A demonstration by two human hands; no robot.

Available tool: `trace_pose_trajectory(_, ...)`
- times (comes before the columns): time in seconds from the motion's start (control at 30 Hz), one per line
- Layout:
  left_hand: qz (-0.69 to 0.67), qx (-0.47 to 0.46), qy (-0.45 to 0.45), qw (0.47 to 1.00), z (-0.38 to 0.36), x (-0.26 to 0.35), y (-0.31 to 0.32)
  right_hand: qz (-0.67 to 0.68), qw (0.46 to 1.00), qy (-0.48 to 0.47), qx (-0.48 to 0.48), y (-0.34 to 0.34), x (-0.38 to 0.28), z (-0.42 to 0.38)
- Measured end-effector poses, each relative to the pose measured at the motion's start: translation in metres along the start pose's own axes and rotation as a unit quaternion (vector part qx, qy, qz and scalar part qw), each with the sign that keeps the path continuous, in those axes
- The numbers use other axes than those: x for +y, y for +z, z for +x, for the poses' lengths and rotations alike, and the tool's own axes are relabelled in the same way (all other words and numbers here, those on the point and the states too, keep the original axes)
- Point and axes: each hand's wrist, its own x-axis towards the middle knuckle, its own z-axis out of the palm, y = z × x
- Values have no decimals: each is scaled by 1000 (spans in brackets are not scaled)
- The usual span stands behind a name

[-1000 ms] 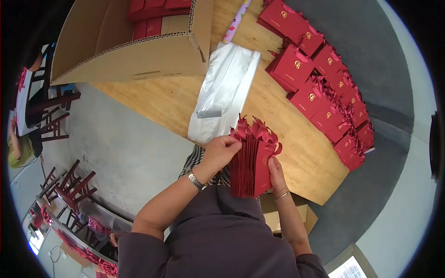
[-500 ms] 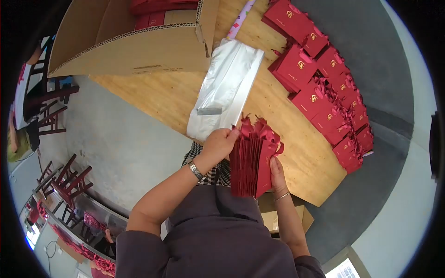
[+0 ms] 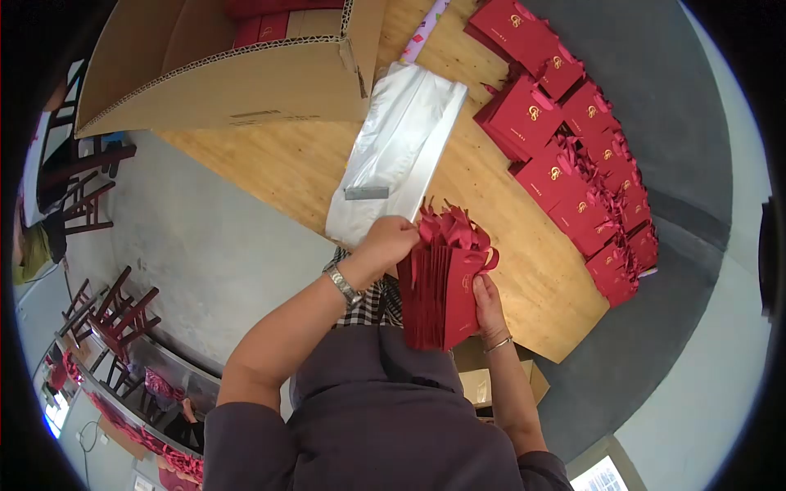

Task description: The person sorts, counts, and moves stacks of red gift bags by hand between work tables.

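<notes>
A thick bundle of red paper gift bags (image 3: 438, 299) is held upright in front of my body, with ribbon handles (image 3: 454, 229) bunched at the top. My right hand (image 3: 490, 304) grips the bundle from its right side, thumb on the face of the outermost bag and the other fingers hidden behind. At the upper left of the bundle, my left hand (image 3: 386, 244) has its fingers pinched at a ribbon. Just beyond that hand lies a stack of clear plastic bags (image 3: 401, 135), with a grey strip (image 3: 366, 193) on it.
Rows of red gift bags (image 3: 557, 172) with gold print lie along the right side of the wooden table (image 3: 491, 213). A large open cardboard box (image 3: 229, 90) stands at the far left, beside a patterned roll (image 3: 424, 37). Wooden stools (image 3: 123, 311) stand on the floor to the left.
My left hand has moved slightly up and left along the ribbons. The bundle has tilted a little, its bottom bags fanning differently. My right hand keeps its grip.
</notes>
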Motion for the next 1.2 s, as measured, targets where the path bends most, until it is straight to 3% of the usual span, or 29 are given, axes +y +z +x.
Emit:
trace_pose_trajectory(0.07, 154, 12, 23, 988, 15, 5, -12, 19, 1000, 6, -4, 2, -4, 0)
trace_pose_trajectory(0.1, 273, 48, 182, 943, 20, 2, -21, 39, 999, 12, -9, 4, -6, 0)
trace_pose_trajectory(0.13, 272, 48, 181, 944, 24, 1, -21, 39, 999, 13, -9, 4, -6, 1)
trace_pose_trajectory(0.2, 355, 109, 362, 855, 30, -3, -22, 45, 999, 28, -12, 5, -6, 3)
trace_pose_trajectory(0.23, 355, 109, 360, 856, 27, 0, -23, 45, 998, 30, -12, 5, -5, 3)
trace_pose_trajectory(0.3, 273, 56, 174, 945, 20, 6, -27, 35, 999, 30, -7, 4, -4, 5)
trace_pose_trajectory(0.33, 273, 55, 174, 945, 21, 2, -28, 36, 999, 30, -6, 4, -5, 5)
trace_pose_trajectory(0.43, 84, -163, 82, 980, 20, -13, -29, 40, 998, 45, -5, 2, -3, 5)
trace_pose_trajectory(0.53, 2, -155, 90, 984, 17, -11, -26, 44, 998, 43, -18, 0, 0, 9)
trace_pose_trajectory(0.67, 35, -87, 77, 993, 19, 3, -27, 37, 999, 38, -10, 6, -10, 11)
trace_pose_trajectory(0.7, 308, 17, 262, 914, 20, 9, -28, 35, 998, 43, -10, 7, -12, 12)
trace_pose_trajectory(0.73, 542, 119, 417, 720, 21, 17, -29, 36, 999, 38, -8, 5, -13, 13)
trace_pose_trajectory(0.8, 513, 99, 458, 719, 26, 30, -32, 37, 997, 52, -44, 0, -15, 16)
trace_pose_trajectory(0.87, 400, 250, 510, 720, 35, 31, -28, 48, 997, 49, -32, 1, -17, 17)
trace_pose_trajectory(0.9, 398, 306, 464, 730, 29, 28, -27, 50, 998, 43, -19, 3, -17, 18)
trace_pose_trajectory(0.97, 307, 258, 282, 872, 17, -1, -25, 42, 999, 33, 3, 0, -15, 19)
trace_pose_trajectory(1.0, 242, 138, 157, 947, 15, -22, -27, 47, 999, 24, 6, -1, -15, 21)
trace_pose_trajectory(1.03, 171, 15, 21, 985, 11, -40, -27, 12, 999, 12, 37, 0, -14, 23)
trace_pose_trajectory(1.1, -138, -103, -59, 983, -14, -53, -6, -18, 997, -6, 70, 4, -16, 31)
trace_pose_trajectory(1.2, -169, -112, 30, 979, -20, -16, 6, -96, 989, -48, 100, 10, -24, 45)
